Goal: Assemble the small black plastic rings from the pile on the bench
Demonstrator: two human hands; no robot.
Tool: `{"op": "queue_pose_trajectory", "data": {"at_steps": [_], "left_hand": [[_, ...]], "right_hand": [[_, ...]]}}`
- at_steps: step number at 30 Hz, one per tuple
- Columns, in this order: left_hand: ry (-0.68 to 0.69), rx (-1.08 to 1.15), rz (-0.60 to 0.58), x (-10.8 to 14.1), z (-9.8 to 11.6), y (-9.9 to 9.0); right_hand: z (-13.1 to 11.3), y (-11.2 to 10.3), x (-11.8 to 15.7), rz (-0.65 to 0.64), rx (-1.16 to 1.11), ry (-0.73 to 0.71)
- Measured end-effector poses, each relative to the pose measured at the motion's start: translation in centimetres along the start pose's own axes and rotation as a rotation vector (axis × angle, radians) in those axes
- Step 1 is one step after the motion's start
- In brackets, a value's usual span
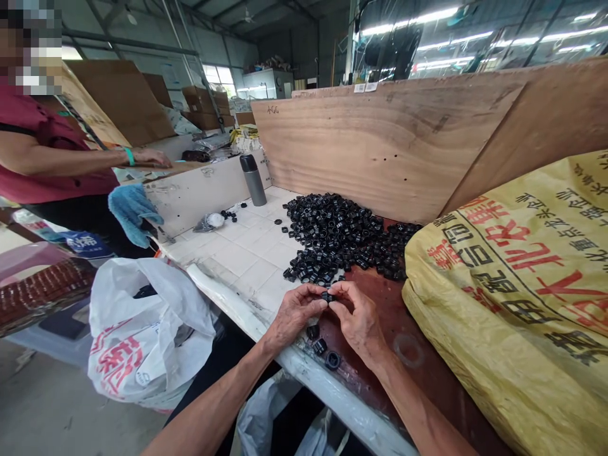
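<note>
A small black plastic part [327, 296] is held between my two hands over the near part of the table. My left hand [295, 315] pinches it from the left with thumb and forefinger. From the right, my right hand [357, 316] grips the same part with its fingertips. Just beyond the hands lies a large pile of black parts [332, 231]. Three loose parts, among them a round one [333, 360], rest near the table edge below my hands. The fingertips partly cover the held part.
A yellow printed sack [513, 291] fills the right side. A grey bottle [254, 182] stands by the low left board. Behind the pile rises a wooden panel [380, 145]. A white plastic bag [147, 329] hangs lower left; a person [61, 152] stands beyond it.
</note>
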State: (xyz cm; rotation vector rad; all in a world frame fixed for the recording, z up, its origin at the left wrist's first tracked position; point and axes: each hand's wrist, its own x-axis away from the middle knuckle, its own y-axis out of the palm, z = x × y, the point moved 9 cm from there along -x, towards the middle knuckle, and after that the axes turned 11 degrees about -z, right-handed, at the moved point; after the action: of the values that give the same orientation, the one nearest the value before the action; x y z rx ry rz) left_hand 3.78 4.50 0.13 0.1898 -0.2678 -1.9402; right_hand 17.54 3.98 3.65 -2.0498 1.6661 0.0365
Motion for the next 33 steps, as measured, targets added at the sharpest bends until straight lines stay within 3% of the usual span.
{"op": "queue_pose_trajectory", "data": {"at_steps": [3,9,12,16,23,29,33], "left_hand": [[0.02,0.008,-0.02,0.0,0.0,0.1],[0.185,-0.166,0.002,0.2,1.0,0.5],[0.161,-0.182,-0.033,0.1,0.8,0.8],[0.117,-0.112,0.006,0.0,0.6,0.3],[0.067,-0.1,-0.021,0.1,0.2,0.5],[0.085,-0.054,0.01,0.0,0.7,0.3],[0.083,-0.066,0.024,0.0,0.7,0.2]], "right_hand": [[0.0,-0.1,0.0,0.018,0.032,-0.014],[0.2,0.0,0.2,0.042,0.203,-0.007],[-0.2,0.5,0.2,-0.019,0.28,-0.014],[-0.9,0.7,0.1,-0.091,0.242,-0.077],[0.4,0.4,0.0,-0.092,0.395,-0.001],[-0.8,0.2,0.2,-0.056,0.267,-0.084],[0.2,0.3,0.1,-0.076,0.25,0.03]]}}
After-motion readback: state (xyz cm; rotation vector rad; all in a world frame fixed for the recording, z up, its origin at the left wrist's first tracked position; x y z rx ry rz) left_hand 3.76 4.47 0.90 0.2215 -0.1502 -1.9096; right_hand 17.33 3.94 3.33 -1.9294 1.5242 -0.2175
